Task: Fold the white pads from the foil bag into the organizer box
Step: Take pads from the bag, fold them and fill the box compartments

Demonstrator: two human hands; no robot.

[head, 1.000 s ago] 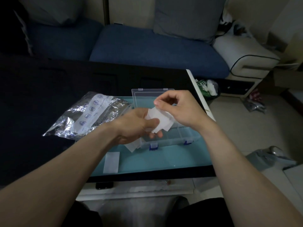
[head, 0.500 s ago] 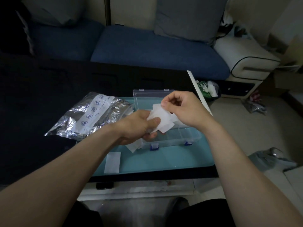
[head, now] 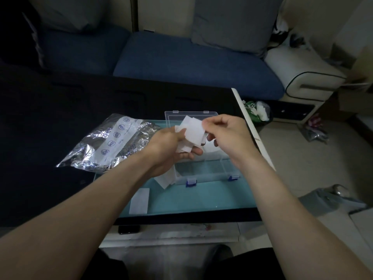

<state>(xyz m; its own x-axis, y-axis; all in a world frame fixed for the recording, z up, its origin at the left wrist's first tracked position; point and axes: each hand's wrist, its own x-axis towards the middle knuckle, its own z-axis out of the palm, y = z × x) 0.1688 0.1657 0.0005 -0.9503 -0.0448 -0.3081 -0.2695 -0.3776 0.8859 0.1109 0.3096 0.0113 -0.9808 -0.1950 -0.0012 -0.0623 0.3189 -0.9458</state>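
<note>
My left hand [head: 171,147] holds a small stack of white pads [head: 184,146] above the clear organizer box [head: 210,170]. My right hand [head: 226,132] pinches the top pad [head: 193,131] by its right edge and lifts it off the stack. The box stands with its lid up and blue latches at the front. The crumpled foil bag [head: 109,144] lies to the left of the box. One loose white pad [head: 139,201] lies flat on the teal tabletop, and another pad [head: 164,179] pokes out under my left wrist.
The teal glass tabletop [head: 201,199] has a dark frame and ends near my knees. A black phone [head: 129,229] lies on the shelf below. A blue sofa [head: 181,59] stands behind; bags and clutter [head: 258,111] lie on the floor to the right.
My right hand has lifted the top pad up and away from the stack. Both hands have risen a little over the box.
</note>
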